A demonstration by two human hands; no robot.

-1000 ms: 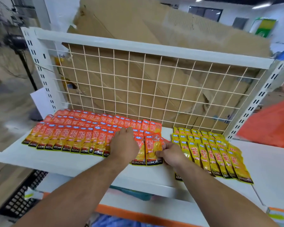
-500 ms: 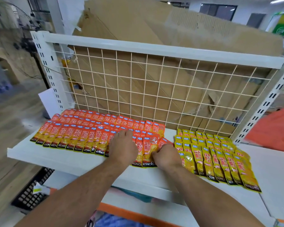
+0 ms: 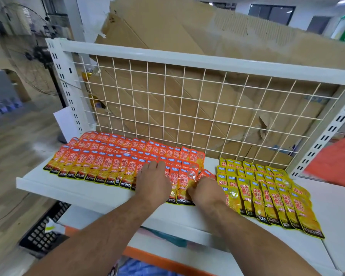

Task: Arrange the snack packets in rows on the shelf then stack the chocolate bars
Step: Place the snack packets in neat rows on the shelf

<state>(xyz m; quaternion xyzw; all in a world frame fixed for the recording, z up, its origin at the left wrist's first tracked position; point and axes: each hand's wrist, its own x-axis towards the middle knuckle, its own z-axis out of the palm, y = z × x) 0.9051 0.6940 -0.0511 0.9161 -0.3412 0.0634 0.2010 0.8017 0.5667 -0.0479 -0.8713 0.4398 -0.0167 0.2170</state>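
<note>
I read "KONCHE" on the black bottom band of the orange foil snack packets (image 3: 184, 200). The yellow foil snack packets (image 3: 275, 198) show "KONC".

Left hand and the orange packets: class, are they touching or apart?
Touching. The head view shows the left hand lying flat on the front row of orange packets, its fingers overlapping them with no gap.

On the shelf (image 3: 68, 188), snack packets (image 3: 112, 162) lie before the wire grid (image 3: 187, 108).
</note>
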